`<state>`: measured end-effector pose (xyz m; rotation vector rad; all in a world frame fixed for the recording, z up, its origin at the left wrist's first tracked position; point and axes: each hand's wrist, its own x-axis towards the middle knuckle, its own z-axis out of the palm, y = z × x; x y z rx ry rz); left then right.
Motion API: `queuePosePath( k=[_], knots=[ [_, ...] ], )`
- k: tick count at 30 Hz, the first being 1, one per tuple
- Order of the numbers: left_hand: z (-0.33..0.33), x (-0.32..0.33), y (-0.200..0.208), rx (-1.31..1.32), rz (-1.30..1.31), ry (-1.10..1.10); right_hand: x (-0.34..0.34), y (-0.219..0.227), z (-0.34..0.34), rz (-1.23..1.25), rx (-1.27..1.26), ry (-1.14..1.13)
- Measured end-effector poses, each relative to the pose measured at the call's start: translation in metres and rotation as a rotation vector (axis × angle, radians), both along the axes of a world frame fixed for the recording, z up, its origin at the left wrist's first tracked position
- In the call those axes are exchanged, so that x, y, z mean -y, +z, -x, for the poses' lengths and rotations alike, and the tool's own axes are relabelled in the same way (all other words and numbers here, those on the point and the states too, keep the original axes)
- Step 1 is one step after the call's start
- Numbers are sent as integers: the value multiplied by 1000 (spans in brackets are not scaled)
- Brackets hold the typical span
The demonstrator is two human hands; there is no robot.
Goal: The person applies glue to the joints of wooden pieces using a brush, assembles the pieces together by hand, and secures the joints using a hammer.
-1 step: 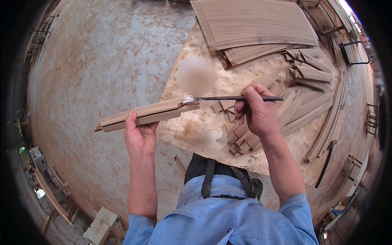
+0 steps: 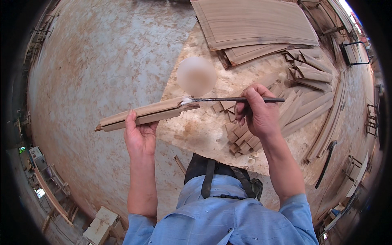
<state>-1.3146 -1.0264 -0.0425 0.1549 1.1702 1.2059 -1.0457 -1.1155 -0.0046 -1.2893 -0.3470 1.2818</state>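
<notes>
Both grips look closed from my seat: the left hand (image 2: 141, 138), palm up, holds a wooden piece (image 2: 157, 109) across the tabletop's (image 2: 185, 132) left edge, fingers mostly hidden; the right hand (image 2: 262, 114) pinches a dark stick (image 2: 222, 99), its whitish tip blurred at the piece's end.

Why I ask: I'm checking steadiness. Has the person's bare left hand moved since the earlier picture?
No: the bare left hand, holding the long brown wooden piece, shows no visible shift either way against the pale, stained wooden board.
</notes>
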Motion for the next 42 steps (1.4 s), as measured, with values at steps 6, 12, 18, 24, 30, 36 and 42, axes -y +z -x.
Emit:
queuePosePath(
  k=[6,12,18,24,30,36,42],
  knots=[
    [-4,1,5,-25,20,15,-7,-4,7,50,75,8],
    [4,-1,2,-18,17,10,3,-12,-12,16,39,-102],
    [6,-2,-1,40,65,21,0,-19,-6,45,114,-74],
    [10,-2,-6,79,72,42,6,-18,-3,-76,1,-68],
    [12,-6,-5,192,50,53,12,-19,-9,-122,-5,-115],
    [-4,-6,3,258,112,111,15,-29,22,-185,-286,-101],
    [-11,0,-8,272,156,88,13,-40,45,-266,-428,-147]
  ],
)
